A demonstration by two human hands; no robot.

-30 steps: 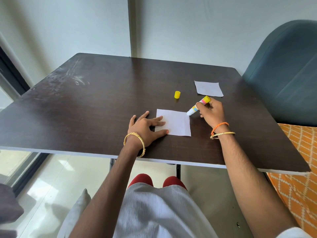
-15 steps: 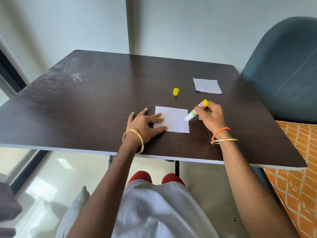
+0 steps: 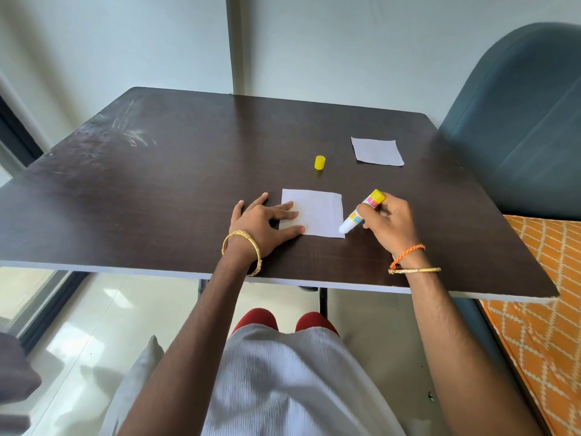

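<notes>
A white square paper (image 3: pixel 319 212) lies flat on the dark table (image 3: pixel 157 190). My left hand (image 3: pixel 262 225) rests with spread fingers on the paper's left edge, pressing it down. In my right hand (image 3: pixel 388 225) I grip an uncapped glue stick (image 3: pixel 361 215) with a yellow end, tilted so its white tip touches the paper's near right corner. The stick's yellow cap (image 3: pixel 319 162) stands alone on the table behind the paper.
A second white paper square (image 3: pixel 376 151) lies at the table's far right. A teal chair (image 3: pixel 518 121) stands to the right, above an orange patterned cloth (image 3: pixel 540 309). The wall runs behind the table's far edge.
The glue stick's tip has travelled down the paper's right edge, from the far right corner to the near right corner. My left hand has stayed on the paper.
</notes>
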